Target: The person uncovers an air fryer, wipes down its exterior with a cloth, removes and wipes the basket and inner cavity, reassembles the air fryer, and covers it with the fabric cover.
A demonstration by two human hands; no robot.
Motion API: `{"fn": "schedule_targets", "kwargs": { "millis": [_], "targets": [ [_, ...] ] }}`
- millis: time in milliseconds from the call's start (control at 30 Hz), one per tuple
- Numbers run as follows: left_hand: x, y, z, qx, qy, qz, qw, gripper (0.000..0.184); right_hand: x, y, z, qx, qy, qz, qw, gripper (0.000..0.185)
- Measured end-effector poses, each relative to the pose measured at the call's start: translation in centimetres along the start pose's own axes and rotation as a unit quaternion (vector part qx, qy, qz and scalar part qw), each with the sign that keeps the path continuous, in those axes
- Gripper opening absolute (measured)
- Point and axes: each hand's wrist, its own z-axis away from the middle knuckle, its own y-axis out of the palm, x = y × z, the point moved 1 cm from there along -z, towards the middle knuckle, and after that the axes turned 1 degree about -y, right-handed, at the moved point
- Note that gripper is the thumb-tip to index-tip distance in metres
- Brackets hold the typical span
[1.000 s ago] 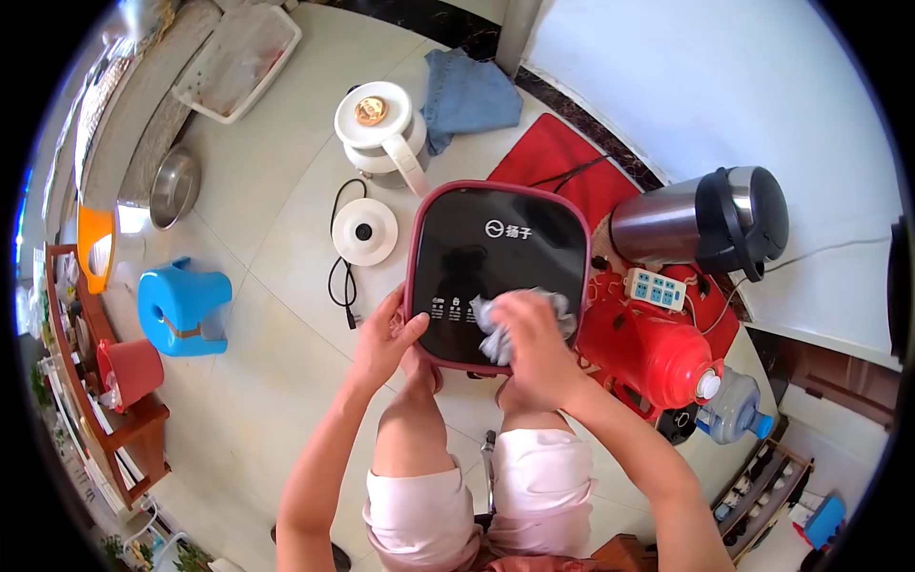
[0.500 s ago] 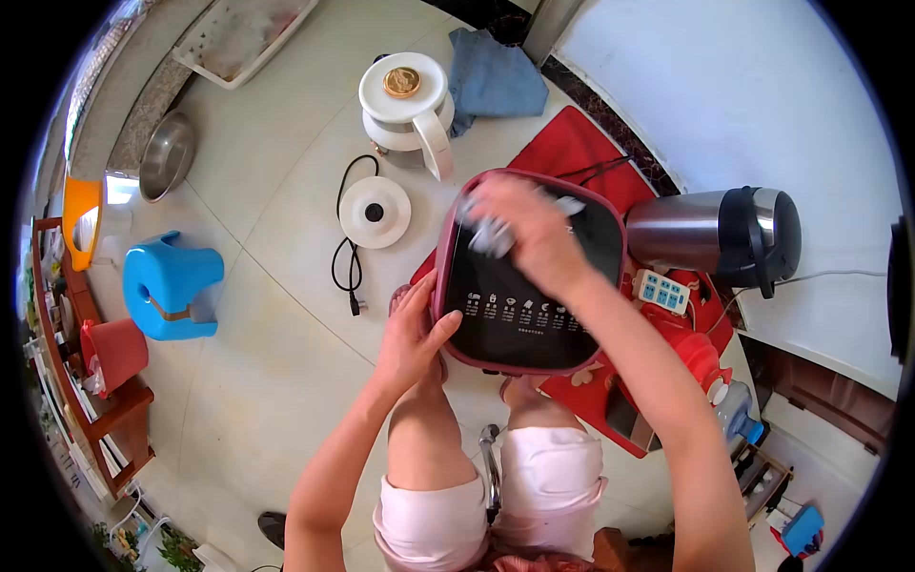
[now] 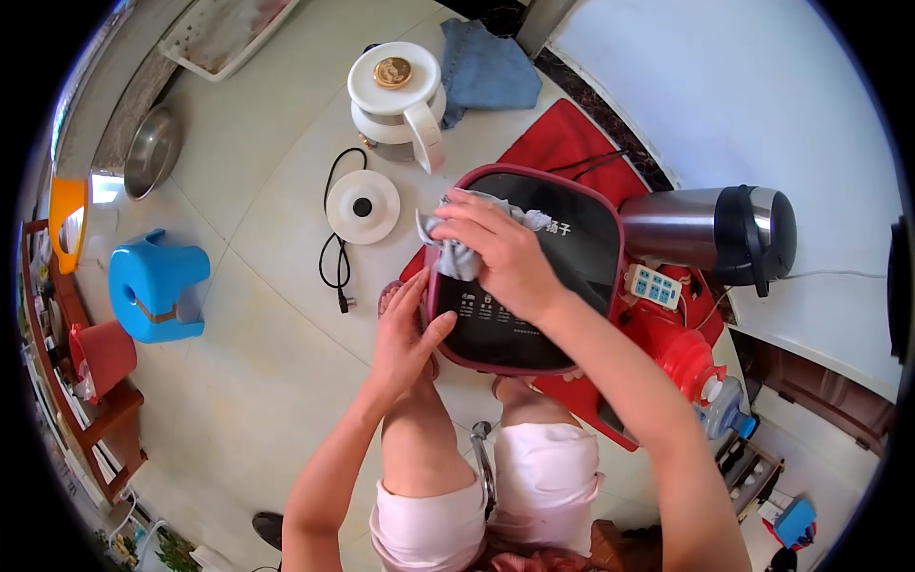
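A kitchen appliance (image 3: 562, 276) with a glossy black top, a dark pink rim and rows of white food icons sits in front of my knees. It looks like an air fryer, seen from above. My left hand (image 3: 405, 329) grips its left edge, thumb on the top and fingers along the side. Bunched under the fingers of my right hand (image 3: 505, 248) is a light grey cloth (image 3: 459, 259), pressed on the top's upper left part. Some of the cloth trails right toward two white printed characters.
A white-lidded glass kettle (image 3: 396, 100), a round white base (image 3: 362, 207) with a black cord, and folded denim (image 3: 491, 71) lie beyond. To the right are a steel thermos pot (image 3: 710, 229), a power strip (image 3: 655, 286) and a red mat (image 3: 572, 143). A blue stool (image 3: 152, 286) stands left.
My right hand has slid the cloth left and slightly down across the black top, uncovering the white characters. My left hand keeps its hold on the edge. The whole view has shifted slightly.
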Motion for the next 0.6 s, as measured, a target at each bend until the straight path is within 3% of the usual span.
{"fn": "schedule_targets", "kwargs": {
  "millis": [67,167,267,333,367,433,467,500,600],
  "targets": [
    [0.0,0.1,0.1,-0.004,-0.007,0.017,1.000,0.064,-2.3,-2.6,1.8,-0.001,-0.008,0.013,1.000,0.035],
    [-0.4,0.2,-0.2,-0.005,0.008,-0.016,1.000,0.057,-6.4,-8.4,4.7,-0.122,0.118,0.114,0.979,0.035],
    [-0.7,-0.2,0.0,0.000,-0.009,-0.003,1.000,0.058,-7.4,-11.8,6.7,-0.160,0.251,0.095,0.950,0.024],
    [-0.9,0.1,0.0,-0.013,-0.016,-0.005,1.000,0.060,-5.5,-10.9,7.1,-0.180,0.302,0.061,0.934,0.031],
    [-1.2,0.2,0.3,-0.030,-0.016,-0.023,0.999,0.059,-3.6,-9.3,7.4,-0.142,0.233,0.053,0.961,0.035],
    [-1.6,-0.1,1.1,-0.064,-0.001,-0.033,0.997,0.059,-0.9,-7.0,8.7,0.076,0.049,0.095,0.991,0.050],
    [-1.7,-0.4,1.5,-0.082,0.015,-0.025,0.996,0.059,0.3,-6.6,9.4,0.122,0.042,0.070,0.989,0.050],
    [-1.6,-0.6,1.8,-0.099,0.031,-0.016,0.994,0.059,0.4,-6.4,9.9,0.150,0.018,0.047,0.987,0.048],
    [-0.7,-1.9,2.7,0.022,0.020,-0.047,0.998,0.061,-1.8,-6.9,7.8,0.149,-0.090,0.084,0.981,0.044]
  ]
}}
